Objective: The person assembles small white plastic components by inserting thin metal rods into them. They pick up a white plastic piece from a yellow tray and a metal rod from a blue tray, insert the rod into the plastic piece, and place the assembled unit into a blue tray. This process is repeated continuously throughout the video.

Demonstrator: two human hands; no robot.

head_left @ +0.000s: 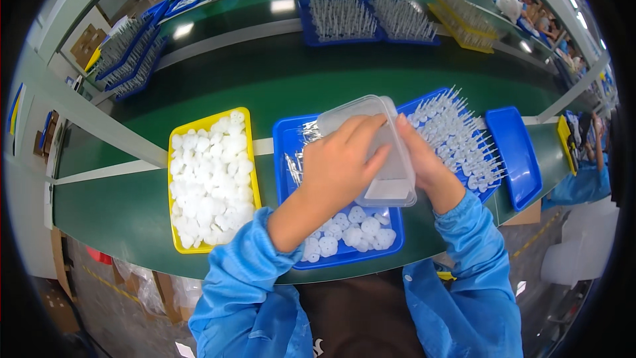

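Head view | clear plastic box (381, 152) held tilted above blue tray (286, 139), long axis running away from the body | left hand (341, 166) wrapped over its top | right hand (424, 162) clasps its right side

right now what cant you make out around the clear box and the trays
Head view only:
- Inside of the clear plastic box: hidden by the left hand and hazy walls.
- Right hand: fingers hidden behind the box.
- Middle of the blue tray: covered by hands and box.
- White discs in the yellow tray: too small for detail.
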